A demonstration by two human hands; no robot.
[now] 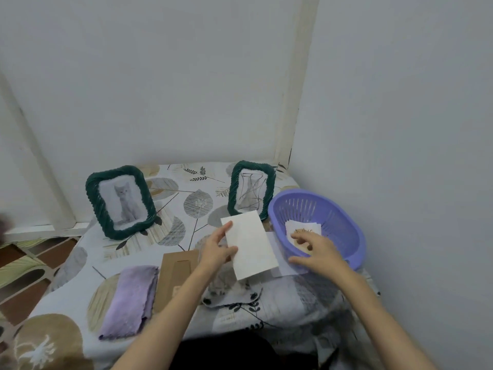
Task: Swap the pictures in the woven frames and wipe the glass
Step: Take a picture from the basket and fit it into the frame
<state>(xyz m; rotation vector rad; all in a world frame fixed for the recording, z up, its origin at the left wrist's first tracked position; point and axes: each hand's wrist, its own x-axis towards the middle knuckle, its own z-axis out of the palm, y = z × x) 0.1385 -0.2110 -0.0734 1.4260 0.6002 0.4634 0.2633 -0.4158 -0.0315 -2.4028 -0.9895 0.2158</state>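
Two dark green woven frames stand upright at the back of the table. The left frame (120, 202) shows a grey cat picture; the right frame (251, 189) shows a line drawing. My left hand (216, 249) pinches a white sheet (250, 244) by its left edge and holds it above the table, blank side up. My right hand (316, 251) reaches into the purple basket (333, 209), fingers spread and relaxed over the white papers (302, 227) inside. A folded lilac cloth (130, 300) lies at the front left.
A brown cardboard backing (176, 276) lies beside the cloth. Another pale sheet (277, 260) lies under the held one. The table has a leaf-print cover (197, 204) and sits in a corner of white walls. Tiled floor shows at left.
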